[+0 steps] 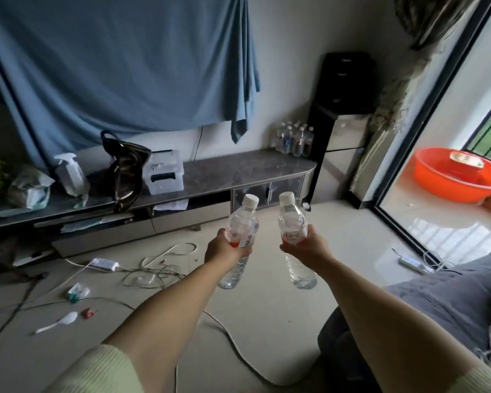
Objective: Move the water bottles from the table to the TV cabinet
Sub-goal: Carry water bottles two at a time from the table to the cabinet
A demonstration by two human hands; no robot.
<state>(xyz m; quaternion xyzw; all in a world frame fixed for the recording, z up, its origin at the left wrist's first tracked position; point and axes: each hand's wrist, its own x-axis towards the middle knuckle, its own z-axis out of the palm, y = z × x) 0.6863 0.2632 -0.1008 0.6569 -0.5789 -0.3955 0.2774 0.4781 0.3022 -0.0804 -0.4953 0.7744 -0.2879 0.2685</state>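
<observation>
A: Left hand (224,248) wrapped round one water bottle (240,234), right hand (305,246) round another (294,231). Both midair.

B: More bottles (295,139) already clustered on TV cabinet (238,168), far right end.

Two hands are in view, the left hand (226,249) and the right hand (306,246), and each grips one water bottle: a left bottle (240,239) and a right bottle (294,236), two held in all. On the TV cabinet (238,173), at its far right end, stands a cluster of bottles (294,139); roughly eight or nine, too crowded to count exactly. Also on the cabinet top: one clear storage box (165,173), one dark handbag (128,165), one white spray bottle (68,173). Right of the cabinet, past the glass door, one orange basin (454,177). On the floor before the cabinet, one white plastic spoon (58,322)
</observation>
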